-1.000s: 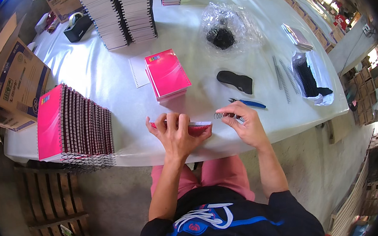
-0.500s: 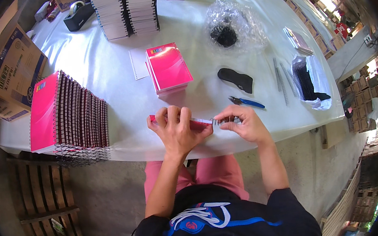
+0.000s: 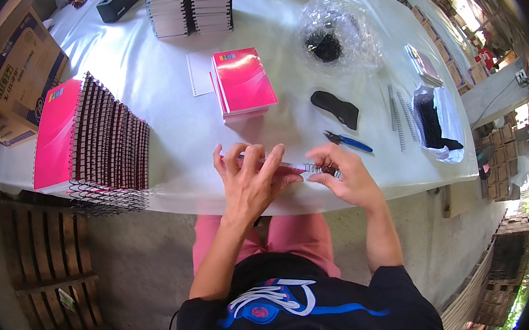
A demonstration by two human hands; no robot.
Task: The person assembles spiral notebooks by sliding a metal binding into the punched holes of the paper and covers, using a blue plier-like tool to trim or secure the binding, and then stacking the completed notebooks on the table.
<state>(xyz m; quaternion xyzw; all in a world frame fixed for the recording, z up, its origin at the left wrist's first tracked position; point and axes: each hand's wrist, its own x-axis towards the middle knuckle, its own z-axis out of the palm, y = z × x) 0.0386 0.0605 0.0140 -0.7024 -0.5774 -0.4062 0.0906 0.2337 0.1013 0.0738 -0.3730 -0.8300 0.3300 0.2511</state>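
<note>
Near the table's front edge, my left hand [image 3: 250, 182] is closed around a thin pink-red notebook [image 3: 289, 171], its fingers over the far side and thumb along the near side. Most of the notebook is hidden behind that hand. At its right end, a dark spiral binding coil [image 3: 312, 168] meets the notebook's edge. My right hand [image 3: 346, 172] pinches this coil between thumb and fingers, its rest running back under the palm. Beyond my hands lies a pile of pink-covered notebooks [image 3: 246, 84]. Blue-handled cutters [image 3: 354, 143] are just past my right hand.
Many spiral-bound notebooks [image 3: 50, 145] stand stacked at left, beside a cardboard box [image 3: 23, 74]. A black curved object [image 3: 335, 110], loose coils [image 3: 395, 119] and a white bag [image 3: 448, 113] of black coils lie right. Farther back are clear plastic wrap [image 3: 354, 39], tall bound stacks [image 3: 166, 11] and a tape dispenser [image 3: 116, 8].
The view has shifted a little. My left fingers have spread slightly over the notebook, and less of its cover shows. My right hand still pinches the coil, with its loops showing more plainly.
</note>
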